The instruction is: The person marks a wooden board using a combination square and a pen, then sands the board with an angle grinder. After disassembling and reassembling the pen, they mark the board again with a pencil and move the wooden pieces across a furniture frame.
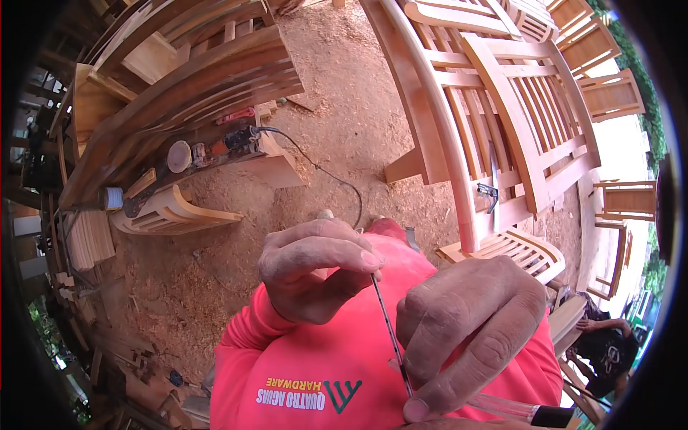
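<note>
A thin dark rod with light speckles (388, 326) slants across the front of the pink shirt (315, 358). At its upper end my left hand (319, 269) pinches the tip between thumb and fingers. Lower down, the fingers of my right hand (473, 322) are closed on the rod's other end, near the thumb tip. Below my right hand lies a clear tube with a black end (512, 410); whether the hand holds it too, I cannot tell.
Slatted wooden furniture (502, 107) with a clamp-like tool (489, 192) stands at the right. Curved boards (193, 86), a power tool (228, 147) and its cord (315, 165) are at the left. Shavings cover the ground. A person in black (609, 351) is at the lower right.
</note>
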Demonstrator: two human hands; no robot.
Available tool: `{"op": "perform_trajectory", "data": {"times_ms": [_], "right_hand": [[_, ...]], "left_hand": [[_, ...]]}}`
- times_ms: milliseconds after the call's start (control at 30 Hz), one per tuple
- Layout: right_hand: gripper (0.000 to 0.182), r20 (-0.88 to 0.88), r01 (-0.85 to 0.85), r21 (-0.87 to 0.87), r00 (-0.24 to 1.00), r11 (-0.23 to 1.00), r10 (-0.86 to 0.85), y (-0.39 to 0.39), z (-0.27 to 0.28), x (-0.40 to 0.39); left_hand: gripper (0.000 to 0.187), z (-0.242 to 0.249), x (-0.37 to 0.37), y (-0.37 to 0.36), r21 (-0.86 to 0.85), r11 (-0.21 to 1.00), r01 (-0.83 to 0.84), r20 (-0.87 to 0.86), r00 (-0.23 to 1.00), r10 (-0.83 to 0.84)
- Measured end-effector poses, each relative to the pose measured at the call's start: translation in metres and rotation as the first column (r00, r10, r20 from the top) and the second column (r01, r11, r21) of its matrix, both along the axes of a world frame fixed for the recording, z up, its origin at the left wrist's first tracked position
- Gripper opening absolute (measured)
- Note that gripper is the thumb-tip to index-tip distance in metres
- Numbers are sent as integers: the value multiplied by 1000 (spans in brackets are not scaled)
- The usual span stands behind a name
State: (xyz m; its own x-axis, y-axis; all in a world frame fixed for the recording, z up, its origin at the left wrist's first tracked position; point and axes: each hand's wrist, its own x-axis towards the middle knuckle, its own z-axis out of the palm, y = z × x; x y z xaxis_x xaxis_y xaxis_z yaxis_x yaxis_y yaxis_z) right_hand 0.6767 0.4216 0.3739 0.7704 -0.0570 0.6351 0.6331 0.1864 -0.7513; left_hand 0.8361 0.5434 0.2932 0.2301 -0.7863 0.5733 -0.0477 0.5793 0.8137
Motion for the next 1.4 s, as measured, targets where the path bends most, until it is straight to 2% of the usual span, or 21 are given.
{"op": "perform_trajectory", "data": {"times_ms": [233, 300, 367, 433, 533, 600, 667, 867, 1000, 1067, 1133, 1400], "right_hand": [[20, 15, -42, -36, 999, 998, 43, -4, -1, 3], [14, 164, 214, 48, 962, 976, -219, 20, -12, 9], [14, 153, 225, 53, 961, 973, -230, 21, -11, 9], [20, -15, -8, -18, 1000, 1000, 8, 1, 2, 1], [19, -21, -2, -10, 1000, 1000, 2, 2, 3, 1], [14, 114, 215, 55, 969, 975, -220, 24, -9, 6], [12, 166, 304, 91, 934, 948, -316, 30, -13, 8], [12, 120, 307, 116, 940, 944, -321, 32, -7, 7], [13, 166, 264, 29, 950, 964, -265, 23, -3, 10], [15, 121, 179, -9, 977, 984, -177, 15, 1, 9], [19, -24, 29, 14, 999, 999, -28, 9, 2, 0], [19, -21, 6, -10, 1000, 1000, -7, 4, 0, -1]], "left_hand": [[9, 0, 0, 1, 12, 1000, 18, -8, 1000, -18], [9, 0, 0, 1, 9, 1000, 20, -5, 1000, -20], [9, 0, 1, 1, 8, 1000, 21, 2, 1000, -21], [9, 1, 1, 1, 7, 1000, 21, 6, 1000, -21], [9, 0, 1, 2, 6, 1000, 21, 2, 1000, -21], [9, 0, 1, 2, 6, 1000, 23, -2, 1000, -23], [9, 0, 1, 3, 8, 1000, 25, -6, 1000, -25], [10, 0, 1, 4, 9, 1000, 23, -8, 1000, -23], [10, -1, 1, 5, 9, 999, 32, -18, 999, -31], [10, -1, 2, 5, 11, 999, 36, -21, 999, -36], [10, -1, 2, 5, 15, 999, 38, -18, 999, -38], [10, -1, 2, 4, 16, 999, 40, -13, 999, -40]]}}
